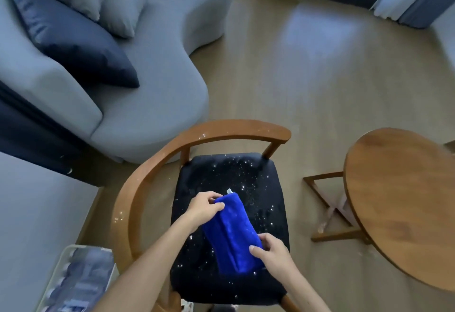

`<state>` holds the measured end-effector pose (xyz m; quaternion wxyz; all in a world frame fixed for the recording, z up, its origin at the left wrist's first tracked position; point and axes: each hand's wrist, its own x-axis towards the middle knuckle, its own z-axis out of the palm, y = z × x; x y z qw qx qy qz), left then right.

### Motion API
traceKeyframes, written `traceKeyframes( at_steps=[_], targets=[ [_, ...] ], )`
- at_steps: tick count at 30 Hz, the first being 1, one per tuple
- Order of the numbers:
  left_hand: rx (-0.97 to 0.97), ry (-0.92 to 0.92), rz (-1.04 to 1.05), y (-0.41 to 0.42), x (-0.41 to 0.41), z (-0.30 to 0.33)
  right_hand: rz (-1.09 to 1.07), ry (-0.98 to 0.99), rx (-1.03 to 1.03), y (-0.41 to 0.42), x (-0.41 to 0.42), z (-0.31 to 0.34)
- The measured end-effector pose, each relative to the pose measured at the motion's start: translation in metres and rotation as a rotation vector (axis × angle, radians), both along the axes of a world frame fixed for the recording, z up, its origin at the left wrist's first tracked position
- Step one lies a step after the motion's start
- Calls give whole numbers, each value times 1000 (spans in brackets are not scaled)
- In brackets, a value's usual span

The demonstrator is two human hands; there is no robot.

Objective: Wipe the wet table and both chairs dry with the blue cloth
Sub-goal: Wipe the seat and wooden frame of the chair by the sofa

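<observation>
The folded blue cloth (pixel 231 233) is held above the dark seat of a wooden chair (pixel 147 176). Water drops glisten across the seat cushion (pixel 236 171) and on the curved armrest. My left hand (pixel 203 207) pinches the cloth's far upper end. My right hand (pixel 270 252) grips its near lower end. A small white tag sticks out at the cloth's top. The round wooden table (pixel 403 203) stands to the right of the chair. Only one chair is in view.
A grey curved sofa (pixel 152 105) with grey and dark blue cushions fills the left. A white wire basket (pixel 81 279) sits at the lower left. Open wooden floor (pixel 307 65) stretches toward a window with curtains at the top right.
</observation>
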<state>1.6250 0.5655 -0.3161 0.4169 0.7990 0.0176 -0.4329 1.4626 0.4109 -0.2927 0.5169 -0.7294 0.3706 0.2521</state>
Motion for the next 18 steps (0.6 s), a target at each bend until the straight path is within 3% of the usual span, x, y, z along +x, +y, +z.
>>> traceKeyframes(
  at_steps=[12, 15, 18],
  targets=[
    [99, -200, 66, -43, 95, -87, -23, -128, -48, -11, 82, -110],
    [130, -251, 125, -42, 112, -108, 78, -114, -144, -14, 102, -141],
    [261, -297, 50, -22, 116, -132, 267, -88, -372, -7, 118, -171]
  ],
)
